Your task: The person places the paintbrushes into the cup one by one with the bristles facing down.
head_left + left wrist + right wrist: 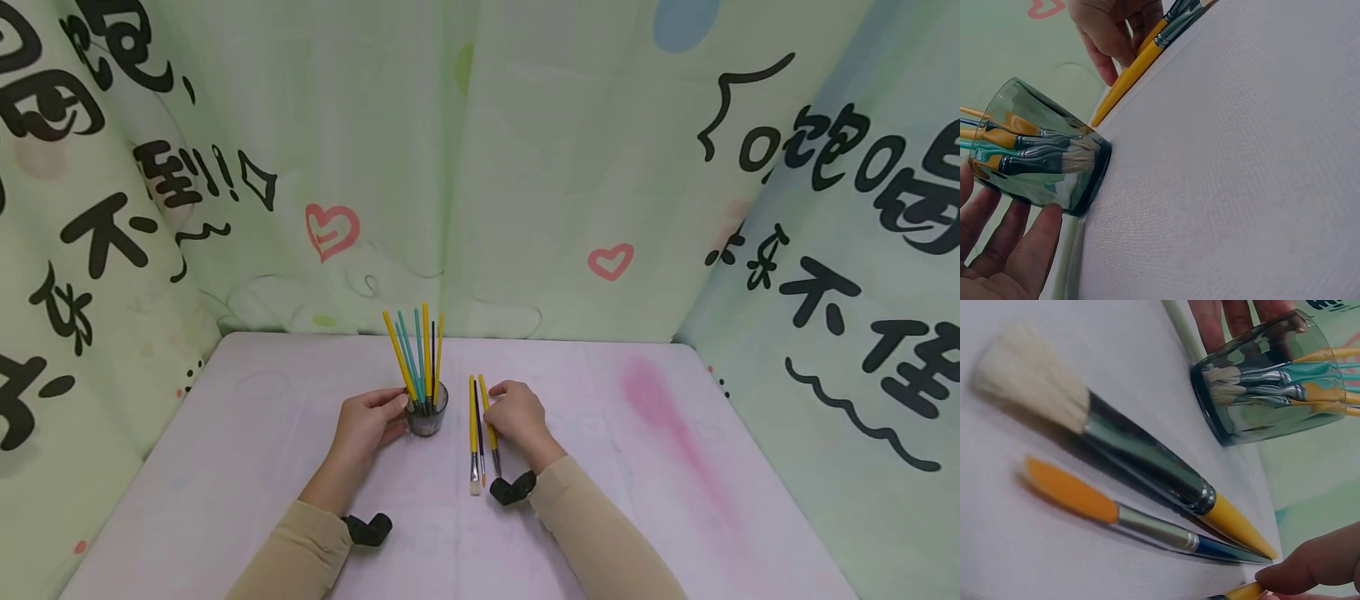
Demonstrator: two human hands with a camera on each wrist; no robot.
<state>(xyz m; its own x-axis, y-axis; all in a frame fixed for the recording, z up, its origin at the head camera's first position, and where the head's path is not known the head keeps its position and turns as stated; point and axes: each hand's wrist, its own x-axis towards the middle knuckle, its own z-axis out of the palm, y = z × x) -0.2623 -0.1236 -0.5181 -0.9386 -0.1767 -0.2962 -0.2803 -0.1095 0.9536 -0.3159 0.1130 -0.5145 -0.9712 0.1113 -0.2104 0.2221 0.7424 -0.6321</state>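
Note:
A clear glass cup [426, 425] stands upright with several paintbrushes [427, 342] in it, bristles down, handles yellow, teal and dark. My left hand [367, 423] holds the cup from its left side, fingertips against the glass in the left wrist view. To the right, my right hand [519, 415] pinches a yellow-handled paintbrush [492, 439] near the table, its bristle end toward me. Just left of it lie a broad paintbrush [1147, 453] with pale bristles and a yellow handle, and a slim dark-handled paintbrush [1154, 525] with orange bristles.
The table is covered by a pale pinkish cloth [247, 467] with a pink stain [660, 408] on the right. Light green curtains [525, 167] with black lettering and red hearts enclose the back and sides. Black bands circle both wrists.

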